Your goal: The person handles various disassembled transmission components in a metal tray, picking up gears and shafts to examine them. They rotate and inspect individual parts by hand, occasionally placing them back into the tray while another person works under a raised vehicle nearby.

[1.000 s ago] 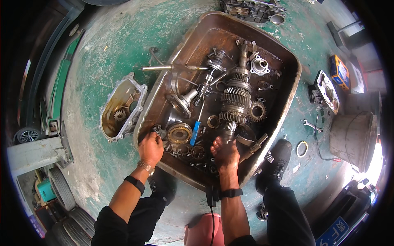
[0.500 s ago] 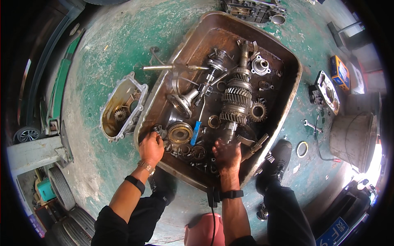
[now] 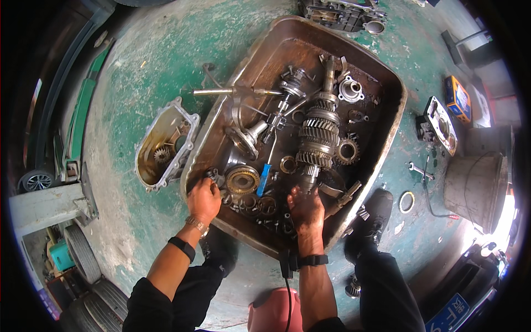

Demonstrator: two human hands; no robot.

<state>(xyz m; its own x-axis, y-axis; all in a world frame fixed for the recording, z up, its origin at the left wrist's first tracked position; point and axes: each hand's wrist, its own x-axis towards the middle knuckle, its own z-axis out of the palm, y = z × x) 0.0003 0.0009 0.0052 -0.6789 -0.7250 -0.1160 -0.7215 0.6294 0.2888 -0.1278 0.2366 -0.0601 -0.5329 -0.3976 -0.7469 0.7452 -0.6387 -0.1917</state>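
Note:
My right hand [image 3: 306,212] is closed around the near end of a long gear shaft [image 3: 319,130], which carries several toothed gears and lies in a brown tray [image 3: 394,119]. My left hand [image 3: 203,200] is curled at the tray's near left corner, beside a small dark metal part; what its fingers hold is hidden. Between the hands are a brass-coloured synchronizer ring [image 3: 243,180] and a screwdriver [image 3: 264,180] with a blue handle. A second, thinner shaft [image 3: 283,108] lies left of the gear shaft. Right of it sits a loose gear [image 3: 348,150].
A metal housing [image 3: 165,145] stands on the green floor left of the tray. A shift rod [image 3: 213,92] juts over the left rim. To the right lie a wrench [image 3: 421,170], a ring [image 3: 407,202] and a grey bucket [image 3: 473,188]. A red stool [image 3: 274,310] is near me.
My right hand has turned slightly at the shaft's near end, its fingers closing further round it. My left hand stays in place.

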